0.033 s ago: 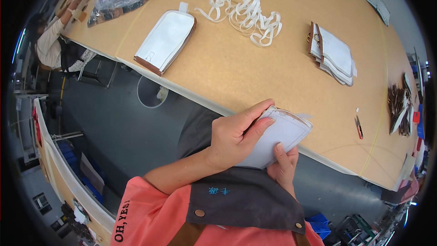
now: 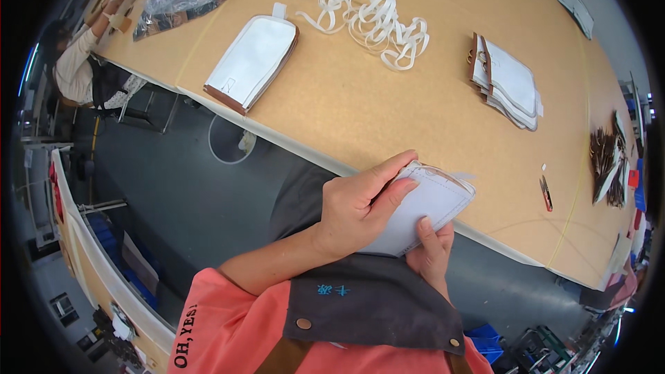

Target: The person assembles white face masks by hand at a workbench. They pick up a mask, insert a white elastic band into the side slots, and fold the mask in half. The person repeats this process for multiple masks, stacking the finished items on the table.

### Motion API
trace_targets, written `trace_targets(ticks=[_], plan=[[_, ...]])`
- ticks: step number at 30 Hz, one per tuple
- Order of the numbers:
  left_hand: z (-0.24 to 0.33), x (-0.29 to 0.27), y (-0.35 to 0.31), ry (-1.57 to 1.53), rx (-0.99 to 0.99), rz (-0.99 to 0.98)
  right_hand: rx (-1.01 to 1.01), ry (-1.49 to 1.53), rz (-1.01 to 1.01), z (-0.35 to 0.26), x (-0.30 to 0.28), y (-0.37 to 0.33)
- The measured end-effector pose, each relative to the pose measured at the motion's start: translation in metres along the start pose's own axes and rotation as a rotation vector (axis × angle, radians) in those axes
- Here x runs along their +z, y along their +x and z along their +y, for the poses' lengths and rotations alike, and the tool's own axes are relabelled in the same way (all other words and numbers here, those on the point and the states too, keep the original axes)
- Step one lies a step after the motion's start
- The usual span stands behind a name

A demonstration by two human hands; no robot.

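Tan worktable (image 2: pixel 388 111) at its near edge, left hand (image 2: pixel 360 208) pressed flat over a white flat pouch (image 2: pixel 433 204), right hand (image 2: pixel 431 253) gripping it from beneath, white strap pile (image 2: pixel 370 17) well apart.

The left hand (image 2: pixel 360 208) covers the near part of the white flat piece (image 2: pixel 433 204), and the right hand (image 2: pixel 431 253) is under it, so only some fingers and the thumb of that hand show. The person at the far left (image 2: pixel 76 55) is cut by the dark rim of the picture. The dark pieces at the right edge (image 2: pixel 609 159) are too small and bent to tell what they are.
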State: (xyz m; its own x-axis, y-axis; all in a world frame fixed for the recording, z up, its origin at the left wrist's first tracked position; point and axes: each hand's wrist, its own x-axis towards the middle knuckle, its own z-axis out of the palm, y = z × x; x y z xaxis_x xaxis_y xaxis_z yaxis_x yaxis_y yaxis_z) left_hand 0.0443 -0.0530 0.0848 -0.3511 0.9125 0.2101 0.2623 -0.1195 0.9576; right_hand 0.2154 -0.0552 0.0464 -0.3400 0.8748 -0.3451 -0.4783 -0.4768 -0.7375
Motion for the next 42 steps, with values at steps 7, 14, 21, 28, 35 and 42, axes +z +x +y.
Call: trace_targets(ticks=[7, 14, 21, 28, 35, 42], plan=[[-0.002, 0.0, 0.002, -0.439, -0.281, -0.099, 0.016, 0.006, 0.009, 0.0, -0.002, 0.003], [0.01, -0.001, 0.001, -0.449, -0.321, -0.268, 0.096, 0.119, -0.028, 0.003, -0.017, 0.012], [0.006, -0.023, 0.016, -0.247, -0.251, -0.29, 0.091, 0.087, -0.017, 0.005, -0.017, 0.011], [0.003, -0.039, 0.03, 0.131, 0.046, -0.251, 0.085, 0.032, -0.017, 0.007, -0.015, 0.01], [0.015, -0.05, 0.034, 0.201, -0.098, -0.309, 0.061, -0.033, 0.002, 0.005, -0.01, 0.008], [0.004, -0.033, 0.026, 0.423, 0.169, -0.106, 0.034, -0.058, 0.019, 0.007, -0.009, 0.008]])
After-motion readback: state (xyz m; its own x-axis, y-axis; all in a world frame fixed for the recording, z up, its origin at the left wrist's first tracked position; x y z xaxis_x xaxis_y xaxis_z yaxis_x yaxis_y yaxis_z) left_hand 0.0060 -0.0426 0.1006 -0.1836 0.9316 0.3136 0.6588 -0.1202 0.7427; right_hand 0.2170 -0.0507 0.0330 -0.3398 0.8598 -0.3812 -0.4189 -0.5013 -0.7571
